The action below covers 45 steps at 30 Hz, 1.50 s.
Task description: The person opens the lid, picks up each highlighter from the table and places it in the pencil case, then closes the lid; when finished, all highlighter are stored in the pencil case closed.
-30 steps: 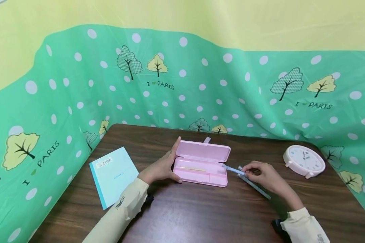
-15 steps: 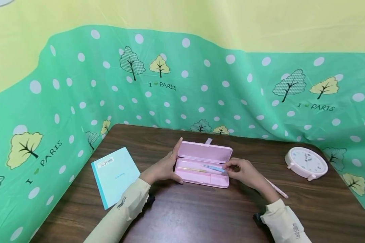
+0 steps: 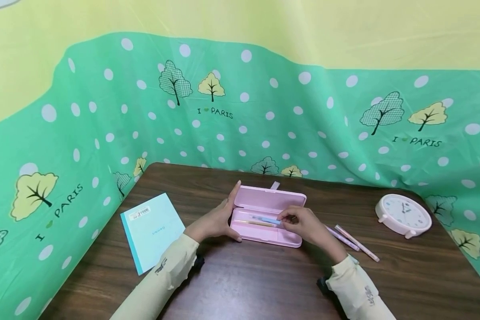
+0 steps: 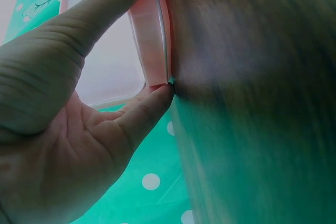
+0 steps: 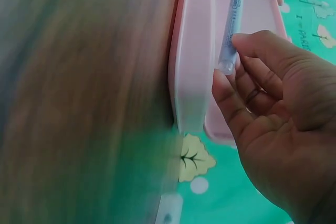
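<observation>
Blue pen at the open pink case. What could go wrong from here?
1. The right hand pinches the blue pen near one end, so it might swing or slip.
2. The gold pen lies in the case close by in the head view; the blue one could land across it.
3. The purple pen and pink pen lie loose beside the right forearm, which might knock them.

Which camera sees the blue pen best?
The right wrist view: the blue pen is large there, with printing on its barrel. The head view shows it small, against the pink pencil case; the left wrist shows just a bluish sliver, perhaps it.
</observation>
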Tool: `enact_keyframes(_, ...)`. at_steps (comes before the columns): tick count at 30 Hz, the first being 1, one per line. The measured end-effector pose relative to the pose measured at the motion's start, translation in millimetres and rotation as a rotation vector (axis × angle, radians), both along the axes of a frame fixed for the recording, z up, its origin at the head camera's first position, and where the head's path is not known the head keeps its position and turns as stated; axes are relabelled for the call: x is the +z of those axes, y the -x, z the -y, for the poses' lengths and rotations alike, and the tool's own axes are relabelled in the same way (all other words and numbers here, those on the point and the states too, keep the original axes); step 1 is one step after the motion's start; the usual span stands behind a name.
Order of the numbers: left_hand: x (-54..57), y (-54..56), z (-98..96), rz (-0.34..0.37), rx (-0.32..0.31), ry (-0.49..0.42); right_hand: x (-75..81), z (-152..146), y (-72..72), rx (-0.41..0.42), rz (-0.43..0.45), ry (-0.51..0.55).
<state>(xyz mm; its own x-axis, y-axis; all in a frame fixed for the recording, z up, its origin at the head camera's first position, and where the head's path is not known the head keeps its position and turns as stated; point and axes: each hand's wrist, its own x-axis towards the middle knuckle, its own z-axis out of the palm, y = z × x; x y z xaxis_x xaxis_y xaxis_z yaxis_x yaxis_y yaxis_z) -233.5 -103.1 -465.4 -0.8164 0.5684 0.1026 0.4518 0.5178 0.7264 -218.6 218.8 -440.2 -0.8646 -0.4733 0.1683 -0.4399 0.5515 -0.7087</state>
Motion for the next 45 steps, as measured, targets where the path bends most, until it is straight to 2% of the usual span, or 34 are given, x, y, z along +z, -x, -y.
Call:
enact_keyframes(2, -8.0, 4.6, 1.5, -0.018, -0.002, 0.0, -0.5, 5, 1.3, 0.001, -0.008, -0.002)
enact_keyframes(3, -3.8, 1.8, 1.0, -0.004, 0.004, -0.001, -0.7, 8, 2.0, 0.002, -0.011, -0.002)
enact_keyframes(4, -10.8, 5.8, 1.5, -0.02, 0.004, 0.007, -0.8, 10, 2.9, 0.006, -0.015, -0.003)
enact_keyframes(5, -12.5, 6.8, 1.7, -0.02, 0.004, 0.005, -1.0, 13, 3.8, 0.01, -0.025, -0.008)
enact_keyframes(6, -8.8, 4.8, 1.2, -0.001, 0.006, -0.002, -1.1, 15, 4.7, 0.014, -0.03, -0.012)
enact_keyframes(8, -8.1, 4.8, 1.0, 0.002, 0.004, -0.009, -1.2, 20, 6.6, 0.024, -0.037, -0.017)
enact_keyframes(10, -1.4, 0.9, 0.4, 0.011, 0.0, -0.017, -1.4, 24, 8.4, 0.031, -0.033, -0.018)
enact_keyframes(13, 3.5, -2.3, 0.1, -0.001, -0.007, -0.013, -2.4, 28, 10.4, 0.039, -0.028, -0.018)
enact_keyframes(14, 4.6, -3.0, -0.3, -0.002, -0.005, -0.003, -3.0, 29, 11.1, 0.042, -0.029, -0.017)
enact_keyframes(15, 0.2, -0.8, 0.8, -0.024, -0.009, 0.004, -4.0, 30, 11.9, 0.042, -0.029, -0.018)
enact_keyframes(17, 3.8, -2.5, -0.4, -0.008, -0.002, 0.007, -6.0, 31, 13.5, 0.05, -0.035, -0.018)
enact_keyframes(18, 9.6, -5.1, -1.7, 0.014, 0.005, 0.008, -7.0, 32, 14.2, 0.052, -0.041, -0.018)
enact_keyframes(23, 5.5, -0.7, -3.0, 0.015, 0.024, 0.024, -8.9, 36, 15.2, 0.069, -0.051, -0.008)
enact_keyframes(24, -1.8, 2.6, -2.4, -0.006, 0.022, 0.03, -8.9, 37, 15.2, 0.068, -0.046, -0.011)
enact_keyframes(26, 1.6, 0.5, -3.5, 0.019, 0.028, 0.026, -8.5, 39, 15.2, 0.067, -0.037, -0.018)
enact_keyframes(27, -1.3, 1.1, -3.0, 0.004, 0.032, 0.026, -8.4, 39, 15.1, 0.061, -0.032, -0.024)
enact_keyframes(30, 7.0, -5.3, -5.1, 0.024, 0.05, 0.043, -8.9, 41, 15.8, 0.047, -0.023, -0.038)
enact_keyframes(31, 15.2, -9.2, -6.2, 0.043, 0.055, 0.044, -8.8, 41, 15.7, 0.046, -0.029, -0.038)
enact_keyframes(33, 16.2, -9.9, -6.5, 0.034, 0.055, 0.046, -8.9, 42, 15.7, 0.043, -0.035, -0.042)
enact_keyframes(36, 11.0, -5.3, -5.3, 0.015, 0.041, 0.051, -9.3, 42, 15.2, 0.044, -0.041, -0.039)
enact_keyframes(40, 5.1, -1.2, -3.9, 0.025, 0.028, 0.031, -10.6, 44, 14.3, 0.05, -0.044, -0.036)
enact_keyframes(41, 7.1, -2.4, -4.3, 0.04, 0.029, 0.022, -10.8, 44, 14.2, 0.053, -0.049, -0.037)
enact_keyframes(45, -9.1, 4.7, -2.3, 0.004, 0.034, 0.033, -11.5, 45, 14.0, 0.062, -0.078, -0.054)
